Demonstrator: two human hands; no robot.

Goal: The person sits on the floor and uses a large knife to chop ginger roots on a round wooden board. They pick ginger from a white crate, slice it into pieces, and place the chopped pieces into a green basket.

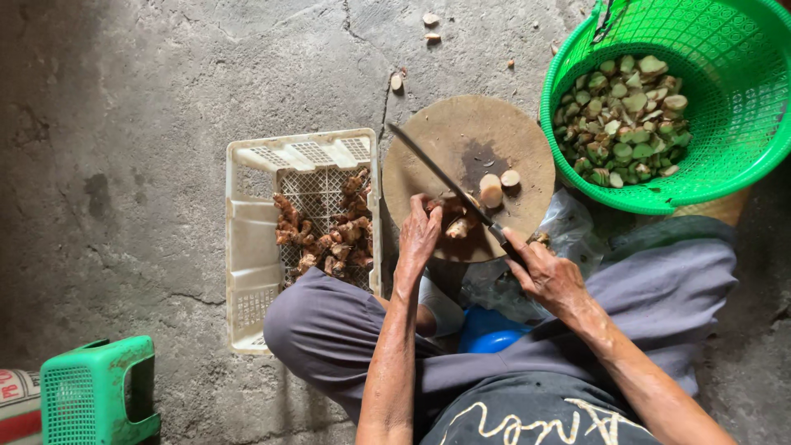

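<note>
— Left hand [418,235]?
— Reaching forward, fingers pressing a root [458,227] at the board's [445,132] six o'clock.
— Right hand [548,276]?
— Fingers clenched on the knife [441,177], blade slanting toward ten o'clock over the root.

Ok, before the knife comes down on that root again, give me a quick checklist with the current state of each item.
1. Right hand grips the knife handle: ok, fingers closed around it.
2. Left hand steadies the root piece on the round cutting board: ok.
3. Left fingertips away from the blade edge: cannot tell, they sit very close beside it.
4. Room on the board for the cut: ok, only two cut slices lie near the blade.
5. Green basket has room for more pieces: ok, filled only at the bottom.
6. White crate holds uncut roots: ok, a pile remains.
</note>
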